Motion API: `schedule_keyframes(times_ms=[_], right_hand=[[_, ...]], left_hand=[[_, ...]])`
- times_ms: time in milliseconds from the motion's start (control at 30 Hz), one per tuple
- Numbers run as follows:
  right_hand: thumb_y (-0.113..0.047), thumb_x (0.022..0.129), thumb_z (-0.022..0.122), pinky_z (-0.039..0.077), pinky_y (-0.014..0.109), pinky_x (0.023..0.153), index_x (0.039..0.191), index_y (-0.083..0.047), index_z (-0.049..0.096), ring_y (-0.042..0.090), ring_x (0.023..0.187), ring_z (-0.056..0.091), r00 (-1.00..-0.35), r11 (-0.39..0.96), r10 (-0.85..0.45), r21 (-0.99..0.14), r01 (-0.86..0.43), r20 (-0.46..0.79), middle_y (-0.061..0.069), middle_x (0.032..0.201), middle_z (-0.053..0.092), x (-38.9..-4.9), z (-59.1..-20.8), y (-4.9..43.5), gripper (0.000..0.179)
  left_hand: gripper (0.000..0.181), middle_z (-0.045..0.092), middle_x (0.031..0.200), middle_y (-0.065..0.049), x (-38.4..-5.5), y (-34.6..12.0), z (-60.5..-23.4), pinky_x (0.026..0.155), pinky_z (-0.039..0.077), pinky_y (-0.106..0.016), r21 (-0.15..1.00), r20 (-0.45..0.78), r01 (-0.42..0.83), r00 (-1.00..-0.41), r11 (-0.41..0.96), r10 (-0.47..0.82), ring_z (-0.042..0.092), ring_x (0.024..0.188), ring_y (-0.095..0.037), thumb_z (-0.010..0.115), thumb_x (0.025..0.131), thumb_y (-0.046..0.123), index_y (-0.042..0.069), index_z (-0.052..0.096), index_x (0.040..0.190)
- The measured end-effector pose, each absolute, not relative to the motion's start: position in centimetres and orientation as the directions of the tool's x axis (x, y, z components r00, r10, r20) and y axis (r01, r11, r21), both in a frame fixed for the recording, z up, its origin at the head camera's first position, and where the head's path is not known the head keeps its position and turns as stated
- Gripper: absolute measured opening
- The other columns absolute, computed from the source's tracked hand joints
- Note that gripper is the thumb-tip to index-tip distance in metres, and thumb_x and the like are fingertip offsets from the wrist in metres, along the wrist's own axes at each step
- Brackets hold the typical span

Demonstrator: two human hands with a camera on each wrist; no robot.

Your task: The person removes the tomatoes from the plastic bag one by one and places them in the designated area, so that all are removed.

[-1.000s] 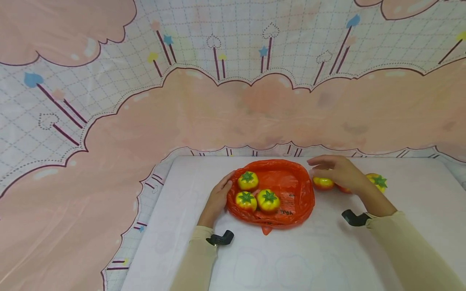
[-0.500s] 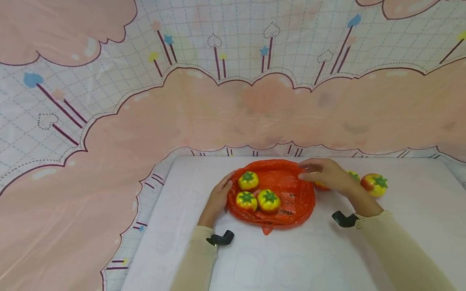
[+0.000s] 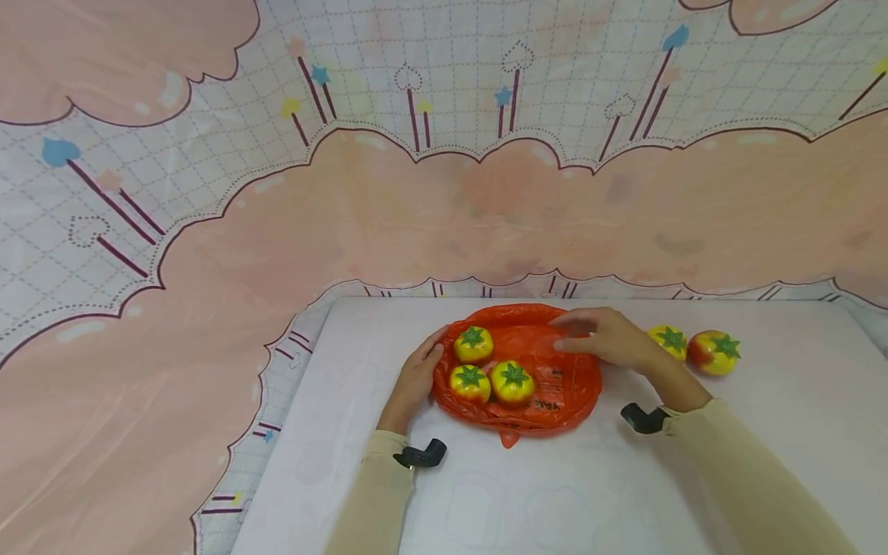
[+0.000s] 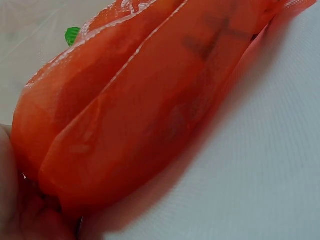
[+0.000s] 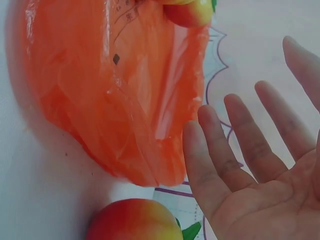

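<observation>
A red plastic bag (image 3: 548, 412) sits with its mouth spread wide. Inside, on its left side, lie three yellow-and-red tomato-like fruits (image 3: 512, 383) with green star-shaped leaves. My left hand (image 3: 415, 374) holds the bag's left side; in the left wrist view the thumb (image 4: 6, 185) lies against the plastic. Over the right rim reaches my right hand (image 3: 602, 338), its fingertips above the bag's inside. The right wrist view has this hand (image 5: 260, 175) with fingers spread and nothing held. One more fruit (image 5: 135, 220) lies beside the bag there, hidden in the head view.
Right of the bag, two more fruits (image 3: 714, 352) lie side by side on the white table (image 3: 527, 501). A patterned pink-and-white cloth (image 3: 444, 223) hangs behind the table. Both wrists carry a black camera mount (image 3: 644, 418).
My right hand has moved left from above the fruits to over the bag's right rim. Two fruits on the right came into fuller view. The left hand has stayed in place.
</observation>
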State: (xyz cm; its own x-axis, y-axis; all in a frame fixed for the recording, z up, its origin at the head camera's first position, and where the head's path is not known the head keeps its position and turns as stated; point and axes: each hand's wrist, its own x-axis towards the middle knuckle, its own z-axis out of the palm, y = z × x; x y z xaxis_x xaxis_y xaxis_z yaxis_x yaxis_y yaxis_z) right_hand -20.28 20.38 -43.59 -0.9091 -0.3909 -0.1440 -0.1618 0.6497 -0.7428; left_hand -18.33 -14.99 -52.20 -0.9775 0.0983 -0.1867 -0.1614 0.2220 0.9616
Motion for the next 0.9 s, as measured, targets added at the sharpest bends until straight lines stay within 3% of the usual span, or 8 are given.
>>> schedule_keyframes(times_ms=[433,900], right_hand=[[-0.038,0.092,0.076,0.053,0.054,0.104,0.133,-0.013,0.068,0.034,0.131,0.054,-0.877,0.605,-0.446,-0.783,-0.148,-0.178,0.01,0.137,0.066,-20.6,-44.3,18.9,0.049],[-0.044,0.087,0.08,0.06,0.043,0.096,0.133,-0.014,0.067,0.032,0.125,0.06,-0.849,0.58,-0.48,-0.806,-0.117,-0.222,0.008,0.138,0.063,-21.2,-45.3,17.2,0.057]], left_hand=[[0.038,0.043,0.16,0.013,-18.3,-15.1,-52.2,0.128,0.022,-0.053,0.96,-0.182,-0.157,-0.979,0.231,0.092,0.028,0.156,-0.02,0.045,0.108,0.039,0.048,0.052,0.144],[0.038,0.044,0.16,0.012,-18.3,-15.0,-52.2,0.127,0.024,-0.053,0.965,-0.174,-0.15,-0.98,0.215,0.098,0.029,0.155,-0.021,0.045,0.108,0.039,0.045,0.053,0.145]])
